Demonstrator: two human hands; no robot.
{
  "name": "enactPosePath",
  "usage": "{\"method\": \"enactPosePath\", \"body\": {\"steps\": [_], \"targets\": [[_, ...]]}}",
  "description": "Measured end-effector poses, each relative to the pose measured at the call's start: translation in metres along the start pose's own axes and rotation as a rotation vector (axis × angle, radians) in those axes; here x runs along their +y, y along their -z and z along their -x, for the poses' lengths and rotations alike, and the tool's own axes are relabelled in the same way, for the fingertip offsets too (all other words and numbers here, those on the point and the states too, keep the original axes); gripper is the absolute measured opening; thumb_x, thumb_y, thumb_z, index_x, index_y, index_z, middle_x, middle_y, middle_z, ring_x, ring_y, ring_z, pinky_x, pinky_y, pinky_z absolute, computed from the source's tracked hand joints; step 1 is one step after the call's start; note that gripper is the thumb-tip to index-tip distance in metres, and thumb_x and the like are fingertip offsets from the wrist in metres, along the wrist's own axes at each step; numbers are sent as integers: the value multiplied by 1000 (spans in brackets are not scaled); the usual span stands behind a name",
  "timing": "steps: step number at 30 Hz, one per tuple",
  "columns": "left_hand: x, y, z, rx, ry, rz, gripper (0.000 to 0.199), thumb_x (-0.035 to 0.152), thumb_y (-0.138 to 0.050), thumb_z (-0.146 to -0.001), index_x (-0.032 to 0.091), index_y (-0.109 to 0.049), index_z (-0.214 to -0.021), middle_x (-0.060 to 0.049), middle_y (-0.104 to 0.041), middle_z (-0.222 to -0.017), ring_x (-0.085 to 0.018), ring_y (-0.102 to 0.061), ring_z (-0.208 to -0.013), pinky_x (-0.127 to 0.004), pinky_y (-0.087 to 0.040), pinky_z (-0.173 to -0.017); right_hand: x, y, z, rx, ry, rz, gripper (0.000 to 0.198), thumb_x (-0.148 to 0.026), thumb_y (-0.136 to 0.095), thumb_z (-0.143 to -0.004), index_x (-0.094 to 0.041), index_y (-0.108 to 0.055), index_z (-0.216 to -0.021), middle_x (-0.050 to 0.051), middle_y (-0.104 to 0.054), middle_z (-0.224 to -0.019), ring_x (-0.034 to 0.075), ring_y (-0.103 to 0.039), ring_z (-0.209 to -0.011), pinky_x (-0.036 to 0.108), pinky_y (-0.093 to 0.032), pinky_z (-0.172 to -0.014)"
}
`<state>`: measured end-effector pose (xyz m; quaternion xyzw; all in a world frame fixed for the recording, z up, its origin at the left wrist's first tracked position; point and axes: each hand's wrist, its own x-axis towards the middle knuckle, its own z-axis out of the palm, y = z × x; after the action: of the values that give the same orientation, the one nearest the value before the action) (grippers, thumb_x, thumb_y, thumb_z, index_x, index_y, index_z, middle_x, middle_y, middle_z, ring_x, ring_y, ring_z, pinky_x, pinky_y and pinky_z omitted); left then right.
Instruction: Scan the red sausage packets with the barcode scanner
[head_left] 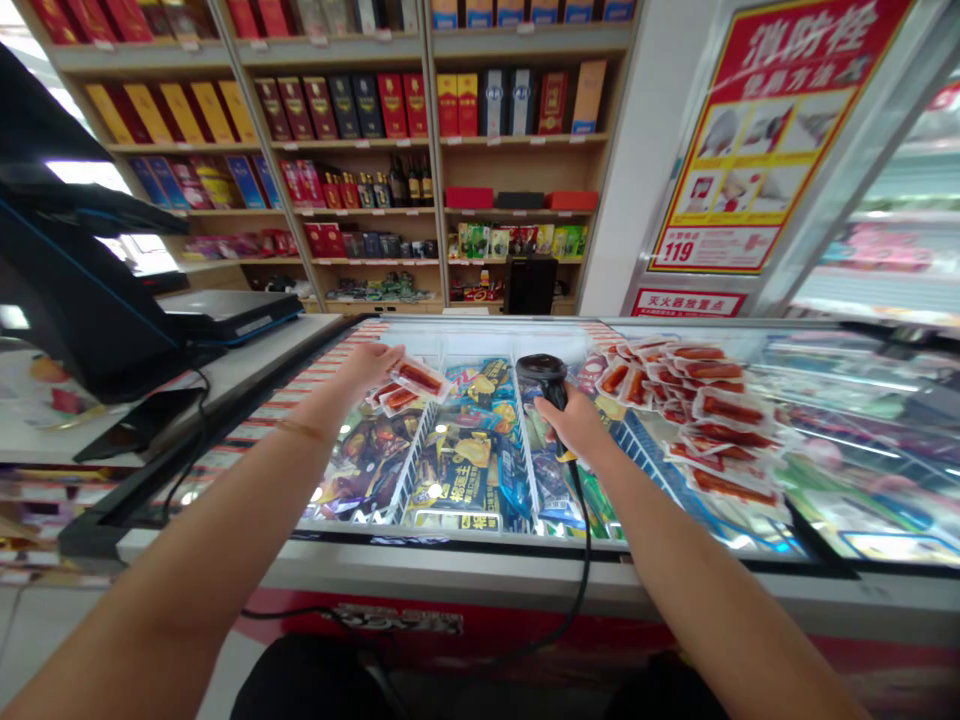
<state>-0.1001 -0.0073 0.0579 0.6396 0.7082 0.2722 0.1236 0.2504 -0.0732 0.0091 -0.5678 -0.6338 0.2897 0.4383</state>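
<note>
One packet (420, 377), pinched by the left hand (373, 364), lies left of the scanner (543, 370) the right hand (579, 424) grips, its long axis slanting roughly toward that scanner.

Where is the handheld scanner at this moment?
In the head view, the scanner is just right of centre, held in the right hand above the glass-topped freezer, to the left of the larger pile of sausage packs.
</note>
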Motion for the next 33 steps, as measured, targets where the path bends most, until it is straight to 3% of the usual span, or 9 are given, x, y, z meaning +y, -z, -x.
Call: {"method": "enactPosePath", "body": {"steps": [6,9,11,13,16,19,22,28,33], "targets": [[75,-90,14,-68,49,297,31,41,-47,-90,16,-65,-84,-5,-62,-61,-17,-58,-55,-27,-40,-54,-3,5,0,-9,-4,-20,23,-40,-60,-84,-21,-52,-95,-3,-61,-67,14,-61,-43,24,-49,-47],[89,-125,18,-66,68,304,25,33,-52,-89,14,-64,-99,-9,-69,-75,-19,-64,-63,-27,-42,-55,-3,6,0,-16,-31,-24,24,-40,-60,-84,-21,-51,-95,-3,-60,-66,14,-61,-42,24,-48,-46],[90,-137,18,-50,75,291,31,29,-54,-88,13,-58,-114,-12,-72,-86,-21,-66,-68,-29,-44,-59,-2,5,-1,-23,-42,-22,25,-41,-60,-84,-21,-52,-96,-3,-60,-67,15,-61,-43,25,-48,-46],[87,-140,17,-36,68,271,38,29,-55,-87,14,-52,-122,-14,-72,-92,-23,-67,-72,-31,-45,-62,0,4,-1,-22,-35,-9,27,-42,-60,-84,-21,-52,-97,-2,-61,-68,15,-61,-43,26,-49,-47],[81,-136,16,-34,26,217,34,30,-55,-88,19,-53,-120,-10,-70,-88,-24,-67,-72,-33,-46,-66,2,2,-1,-12,-17,23,27,-41,-61,-83,-20,-53,-98,-2,-63,-70,14,-59,-41,25,-48,-46],[77,-132,16,-64,-52,232,19,24,-54,-86,22,-60,-104,-5,-67,-77,-23,-64,-70,-34,-48,-70,3,1,0,-13,-26,42,28,-40,-62,-82,-20,-54,-98,-1,-64,-70,13,-59,-41,25,-48,-47],[74,-132,14,-94,-122,327,13,17,-54,-83,21,-65,-89,-4,-67,-79,-21,-64,-77,-34,-50,-77,3,1,-1,-10,-48,40,28,-40,-62,-82,-20,-55,-100,-2,-63,-68,14,-59,-41,27,-50,-50],[64,-132,9,-177,-130,535,32,17,-55,-80,19,-71,-108,-7,-74,-102,-20,-69,-89,-33,-56,-78,0,3,0,-14,-63,39,23,-37,-62,-83,-20,-53,-96,-4,-61,-61,15,-60,-41,26,-49,-48],[53,-142,4,-294,-107,933,63,14,-69,-63,14,-64,-125,-12,-74,-114,-26,-69,-102,-38,-56,-88,-4,4,4,-22,-48,45,21,-36,-62,-83,-20,-51,-92,-4,-60,-60,14,-59,-40,25,-48,-48]]}}
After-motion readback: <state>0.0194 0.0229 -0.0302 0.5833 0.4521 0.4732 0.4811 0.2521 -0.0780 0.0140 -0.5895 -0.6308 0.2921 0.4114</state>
